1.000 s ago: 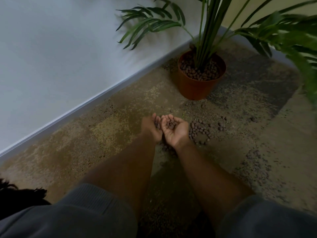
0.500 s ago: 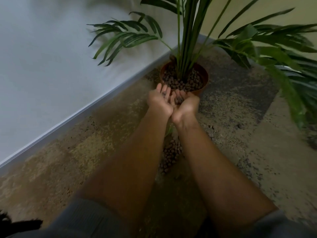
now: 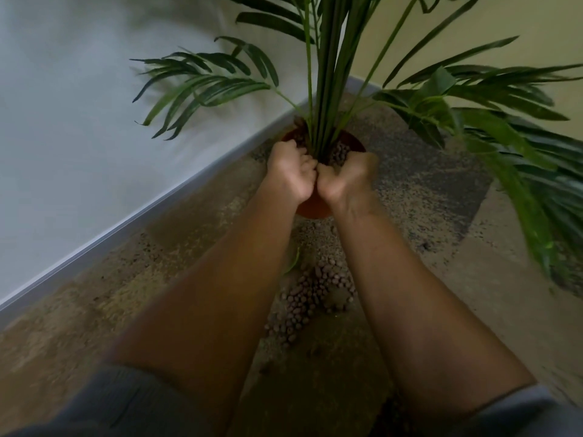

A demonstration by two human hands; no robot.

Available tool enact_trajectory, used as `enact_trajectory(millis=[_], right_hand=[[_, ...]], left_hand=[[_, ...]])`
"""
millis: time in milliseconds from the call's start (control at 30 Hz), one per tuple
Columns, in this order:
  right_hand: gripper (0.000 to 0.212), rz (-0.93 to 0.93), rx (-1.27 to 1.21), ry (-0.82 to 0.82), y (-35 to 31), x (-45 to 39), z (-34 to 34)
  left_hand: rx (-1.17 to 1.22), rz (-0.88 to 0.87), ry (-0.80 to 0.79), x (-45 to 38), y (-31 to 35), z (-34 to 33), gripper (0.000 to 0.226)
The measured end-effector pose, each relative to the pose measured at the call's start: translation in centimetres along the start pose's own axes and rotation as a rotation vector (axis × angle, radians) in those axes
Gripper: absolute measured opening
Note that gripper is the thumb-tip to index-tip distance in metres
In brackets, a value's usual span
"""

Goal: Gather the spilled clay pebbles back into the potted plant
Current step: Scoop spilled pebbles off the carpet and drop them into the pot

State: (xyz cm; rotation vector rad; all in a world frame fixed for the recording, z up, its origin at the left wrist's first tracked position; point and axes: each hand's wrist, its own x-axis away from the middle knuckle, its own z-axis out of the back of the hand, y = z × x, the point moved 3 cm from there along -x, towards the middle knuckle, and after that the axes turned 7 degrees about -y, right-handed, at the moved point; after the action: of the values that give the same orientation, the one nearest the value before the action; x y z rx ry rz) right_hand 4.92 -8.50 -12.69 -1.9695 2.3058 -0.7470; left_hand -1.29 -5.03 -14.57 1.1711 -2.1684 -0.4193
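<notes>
A terracotta pot [image 3: 314, 210] with a palm plant [image 3: 326, 89] stands on the floor near the wall corner. Brown clay pebbles [image 3: 343, 153] fill its top. My left hand [image 3: 291, 175] and my right hand [image 3: 345, 178] are pressed together side by side over the pot's near rim. They are tipped forward, with fingers curled down at the stems. The pebbles they carry are hidden behind the palms. A pile of spilled pebbles [image 3: 310, 298] lies on the floor between my forearms.
A pale wall with a grey skirting board [image 3: 126, 228] runs along the left. Long fronds [image 3: 511, 143] hang low over the floor to the right. The mottled brown floor [image 3: 419, 190] carries scattered grit around the pot.
Both cupped hands rose from the floor pile with pebbles, travelled forward to the pot, and now tilt over its rim. The view has moved closer to the plant.
</notes>
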Motion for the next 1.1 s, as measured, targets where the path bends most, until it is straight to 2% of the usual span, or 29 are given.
enact_trajectory(millis=[133, 300, 400, 467, 533, 600, 667, 767, 833, 1000, 1100], right_hand=[[0.047, 0.015, 0.108, 0.118, 0.2, 0.2, 1.6], [0.04, -0.136, 0.38, 0.065, 2.8, 0.3, 3.7], [0.028, -0.273, 0.731, 0.099, 4.9, 0.6, 5.6], [0.02, -0.306, 1.135, 0.147, 5.7, 0.5, 7.4], [0.021, -0.296, 1.466, 0.173, 6.0, 0.2, 9.3], [0.018, -0.272, 1.686, 0.207, 5.9, -0.1, 10.9], [0.024, -0.219, 1.91, 0.278, 5.5, -0.6, 12.4], [0.046, -0.115, 2.107, 0.432, 4.4, -1.2, 14.3], [0.05, -0.076, 2.212, 0.455, 3.7, -1.8, 15.1], [0.044, -0.079, 2.231, 0.323, 3.0, -3.5, 16.8], [0.05, -0.09, 2.173, 0.127, 4.0, -4.2, 16.8]], left_hand=[[0.036, -0.077, 0.058, -0.1, 0.6, 2.1, 0.049], [-0.137, -0.128, 0.268, 0.7, 0.2, 7.1, 0.046], [-0.306, -0.045, 0.396, 0.9, -1.2, 10.7, 0.038], [-0.504, 0.009, 0.508, 0.9, -2.0, 13.1, 0.028], [-0.789, 0.014, 0.55, 0.4, -2.5, 15.1, 0.035], [-0.997, 0.0, 0.579, 0.0, -2.7, 16.3, 0.038], [-1.137, -0.006, 0.549, -0.3, -3.0, 17.0, 0.042], [-1.321, 0.043, 0.442, -1.1, -3.6, 17.9, 0.046], [-1.514, 0.091, 0.432, -1.8, -3.9, 18.5, 0.049], [-1.712, 0.087, 0.414, -2.0, -4.5, 19.1, 0.047], [-1.764, 0.073, 0.322, -1.8, -4.9, 19.0, 0.034]])
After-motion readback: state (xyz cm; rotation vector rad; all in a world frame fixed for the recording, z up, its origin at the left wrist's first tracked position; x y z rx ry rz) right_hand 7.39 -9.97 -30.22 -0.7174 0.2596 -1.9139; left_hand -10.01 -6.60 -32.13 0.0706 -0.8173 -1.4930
